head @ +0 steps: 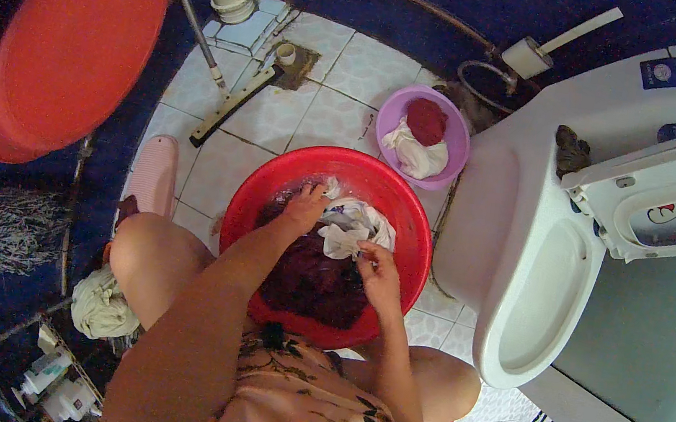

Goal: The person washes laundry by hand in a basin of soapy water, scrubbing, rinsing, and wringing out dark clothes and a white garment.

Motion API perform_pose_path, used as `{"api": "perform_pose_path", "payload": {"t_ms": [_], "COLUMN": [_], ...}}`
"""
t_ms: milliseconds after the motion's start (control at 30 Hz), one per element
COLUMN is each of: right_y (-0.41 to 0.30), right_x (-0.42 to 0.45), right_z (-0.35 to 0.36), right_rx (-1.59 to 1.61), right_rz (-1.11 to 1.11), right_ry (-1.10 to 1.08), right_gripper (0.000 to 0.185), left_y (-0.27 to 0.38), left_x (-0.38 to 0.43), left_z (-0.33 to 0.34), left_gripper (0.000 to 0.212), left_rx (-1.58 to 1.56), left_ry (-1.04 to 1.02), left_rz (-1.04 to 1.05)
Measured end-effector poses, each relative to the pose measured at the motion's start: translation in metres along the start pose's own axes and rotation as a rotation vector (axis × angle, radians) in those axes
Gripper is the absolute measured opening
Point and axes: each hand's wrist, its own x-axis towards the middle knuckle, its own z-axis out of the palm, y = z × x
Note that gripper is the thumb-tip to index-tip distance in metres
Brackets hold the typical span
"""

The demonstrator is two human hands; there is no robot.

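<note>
A red plastic basin sits on the floor between my knees, holding dark maroon wet fabric and a white cloth. My left hand is inside the basin's far half, its fingers closed on a bunched end of the white cloth. On the nearer right side, my right hand pinches another edge of this cloth between thumb and fingers. The cloth's middle lies crumpled between both hands, partly over the maroon fabric. How far the cloth extends under the surface is hidden.
A purple basin with white and dark red cloths stands beyond the red one. To the right is a white toilet, lid raised. A floor squeegee, pink slipper, hanging red basin and mop head are leftward.
</note>
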Motion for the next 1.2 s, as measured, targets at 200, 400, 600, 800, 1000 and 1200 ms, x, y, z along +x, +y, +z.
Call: {"api": "perform_pose_path", "payload": {"t_ms": [200,400,600,800,1000,1200], "right_y": [0.003,0.003,-0.003,0.017,-0.006,-0.001], "right_x": [-0.001,0.003,-0.002,0.003,-0.002,-0.010], "right_z": [0.006,-0.001,0.006,-0.021,0.007,-0.003], "right_rx": [0.543,1.243,1.336,1.609,1.561,1.414], "right_rz": [0.555,0.355,0.343,0.169,0.334,0.472], "right_ry": [-0.104,-0.166,0.173,-0.015,0.195,0.158], "right_gripper": [0.043,0.053,0.034,0.032,0.035,0.036], "left_y": [0.072,0.181,0.159,0.182,0.166,0.164], "left_x": [0.003,-0.054,-0.017,-0.055,-0.017,-0.034], "left_z": [-0.028,-0.062,-0.064,-0.052,-0.081,-0.060], "left_gripper": [0.027,0.044,0.013,0.023,0.041,0.042], "left_rx": [-0.767,-1.094,-0.786,-0.920,-0.493,-0.554], "left_ry": [0.329,0.189,0.352,0.315,0.286,0.262], "left_rz": [-0.027,0.121,0.119,0.468,0.335,0.252]}}
